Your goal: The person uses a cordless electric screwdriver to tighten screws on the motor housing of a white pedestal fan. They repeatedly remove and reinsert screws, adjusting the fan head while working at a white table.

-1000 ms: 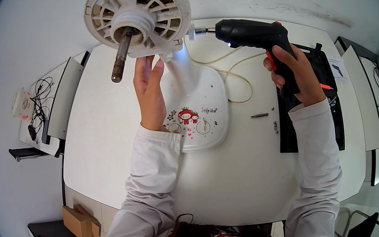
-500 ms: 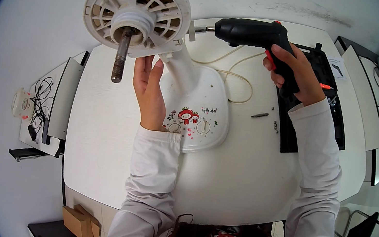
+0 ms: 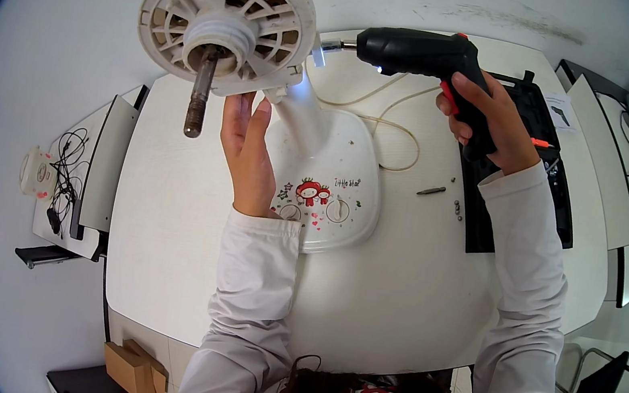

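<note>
A white electric fan's bare motor head, its metal shaft pointing toward me, tops a white stand with a decorated base. My left hand reaches up from below, its fingers gripping the head's underside; some fingertips are hidden behind it. In my right hand is a black cordless screwdriver, held by its grip, with the index finger at the red trigger. Its bit points left and meets the right side of the motor head. What the tip engages is too small to tell.
An open black tool case lies on the white table at right. Beside it are a loose bit and several small metal parts. A pale power cord curls behind the fan base. A side table with cables stands left.
The screwdriver's light has come on, casting a bluish glow on the fan's neck and the motor head's side. Both hands and the fan stay practically where they were.
</note>
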`<action>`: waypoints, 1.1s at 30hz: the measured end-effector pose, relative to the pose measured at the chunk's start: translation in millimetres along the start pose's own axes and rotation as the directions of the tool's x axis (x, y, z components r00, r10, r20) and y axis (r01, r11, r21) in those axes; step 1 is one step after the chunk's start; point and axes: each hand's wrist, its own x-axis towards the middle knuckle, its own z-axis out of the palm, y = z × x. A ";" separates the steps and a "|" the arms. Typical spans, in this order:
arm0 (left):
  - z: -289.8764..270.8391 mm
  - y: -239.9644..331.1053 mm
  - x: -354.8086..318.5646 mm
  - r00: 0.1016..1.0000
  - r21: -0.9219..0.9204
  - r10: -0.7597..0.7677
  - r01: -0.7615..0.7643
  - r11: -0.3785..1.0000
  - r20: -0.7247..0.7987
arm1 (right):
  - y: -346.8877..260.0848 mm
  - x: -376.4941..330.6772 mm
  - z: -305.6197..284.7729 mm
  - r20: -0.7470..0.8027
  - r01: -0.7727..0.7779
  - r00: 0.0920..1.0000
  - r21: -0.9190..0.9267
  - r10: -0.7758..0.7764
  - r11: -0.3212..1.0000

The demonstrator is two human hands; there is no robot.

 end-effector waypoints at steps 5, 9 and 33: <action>1.4 0.8 -0.8 1.000 -0.005 0.010 -0.010 1.000 0.017 | 1.8 0.8 -1.3 -0.004 0.015 1.000 -0.021 -0.015 1.000; 2.2 1.6 -1.2 1.000 0.002 0.009 -0.009 1.000 0.005 | 1.4 1.0 -0.8 0.000 0.017 1.000 -0.027 -0.017 0.999; 2.5 0.8 -0.9 1.000 0.037 0.006 -0.006 0.999 -0.001 | -2.9 -1.0 -1.1 0.015 -0.011 1.000 -0.014 0.011 1.000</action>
